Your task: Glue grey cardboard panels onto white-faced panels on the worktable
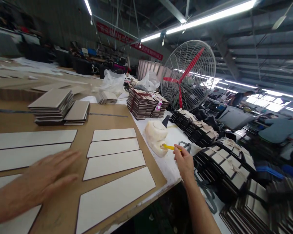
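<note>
Pinched in my right hand (184, 162) is a yellow-handled tool (169, 147), probably a brush. Its tip goes into the opening of a whitish, crusted plastic jug (156, 134), so the working end is hidden. My left hand (48, 174), slightly blurred, hovers over or rests on the left group of pale rectangular panels (31, 156) with fingers stretched out; contact cannot be made out. Between my hands several more pale panels (114, 162) lie in a column, dark along their edges, on the brown board (61, 208).
Stacked panels (51, 100) stand behind the left group. A taller stack (146, 104) is behind the jug. Bundled dark-edged panels (227, 162) fill the right side beside my right arm. A large fan (188, 76) with red blades stands beyond. A person (280, 130) is at far right.
</note>
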`<state>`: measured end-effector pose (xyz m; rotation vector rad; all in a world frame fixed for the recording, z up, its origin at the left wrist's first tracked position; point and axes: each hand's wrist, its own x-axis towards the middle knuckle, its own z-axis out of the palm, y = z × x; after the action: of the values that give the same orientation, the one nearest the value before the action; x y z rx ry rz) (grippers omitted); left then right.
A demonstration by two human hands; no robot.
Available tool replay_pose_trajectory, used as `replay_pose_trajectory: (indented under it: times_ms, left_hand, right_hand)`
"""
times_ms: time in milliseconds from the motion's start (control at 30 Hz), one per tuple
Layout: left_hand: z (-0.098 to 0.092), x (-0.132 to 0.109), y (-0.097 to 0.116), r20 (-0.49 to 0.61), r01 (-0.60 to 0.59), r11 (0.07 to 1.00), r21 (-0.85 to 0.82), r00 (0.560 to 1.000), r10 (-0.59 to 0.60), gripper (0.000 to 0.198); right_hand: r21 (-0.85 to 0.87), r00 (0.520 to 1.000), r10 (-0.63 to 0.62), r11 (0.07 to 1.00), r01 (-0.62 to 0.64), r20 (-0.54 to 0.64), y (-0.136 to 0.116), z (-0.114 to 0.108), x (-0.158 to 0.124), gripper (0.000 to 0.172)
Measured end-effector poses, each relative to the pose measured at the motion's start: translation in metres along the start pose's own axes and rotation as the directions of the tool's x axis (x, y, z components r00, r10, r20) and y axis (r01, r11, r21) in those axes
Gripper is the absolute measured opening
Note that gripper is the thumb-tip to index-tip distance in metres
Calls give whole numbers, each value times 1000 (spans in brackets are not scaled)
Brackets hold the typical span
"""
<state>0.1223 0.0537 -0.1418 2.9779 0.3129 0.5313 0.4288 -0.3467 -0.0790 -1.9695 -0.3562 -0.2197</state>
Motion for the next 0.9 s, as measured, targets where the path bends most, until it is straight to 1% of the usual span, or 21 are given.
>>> replay_pose_trajectory:
  times_ms: [67, 133, 167, 233, 300, 400, 467, 533, 600, 700, 800, 900]
  left_hand:
    - [11, -13, 45, 23, -114, 994, 3, 993, 114, 62]
    - [20, -24, 79, 24, -192, 981, -16, 981, 192, 68]
    - [24, -28, 91, 30, -214, 977, -20, 976, 214, 71]
    - [31, -31, 102, 51, -244, 969, -28, 968, 245, 73]
    - [36, -30, 101, 78, -259, 965, -36, 962, 261, 68]
    - [42, -29, 92, 99, -241, 969, -45, 964, 245, 58]
    - [45, -29, 88, 97, -223, 974, -40, 969, 226, 56]
    - [47, -30, 86, 72, -221, 975, -32, 972, 223, 56]
    - [49, -30, 86, 51, -240, 971, -17, 969, 240, 58]
    - [51, -30, 87, 31, -264, 965, 7, 964, 263, 58]
    - [53, -29, 87, 56, -236, 972, 5, 970, 235, 56]
    - [55, -29, 87, 117, -189, 982, -31, 975, 191, 55]
  right_hand:
    - [-113, 995, -102, 988, 101, -3, -10, -14, 8, 43]
    - [-206, 976, -205, 954, 216, 76, -21, -22, 16, 33]
    - [-239, 960, -245, 932, 272, 135, -26, -21, 20, 29]
    - [-287, 926, -292, 890, 354, 237, -32, -15, 28, 26]
    - [-337, 915, -295, 862, 379, 276, -33, -5, 33, 27]
    - [-391, 922, -255, 848, 357, 290, -28, 3, 36, 31]
    - [-387, 915, -236, 850, 358, 329, -25, 0, 36, 35]
    - [-371, 901, -234, 851, 371, 365, -24, -6, 35, 37]
    - [-364, 892, -239, 849, 384, 384, -24, -8, 35, 35]
    - [-357, 877, -225, 849, 391, 424, -23, -4, 39, 30]
    - [-330, 868, -173, 876, 352, 466, -18, 0, 48, 28]
    - [-287, 869, -104, 919, 270, 484, -16, -5, 58, 32]
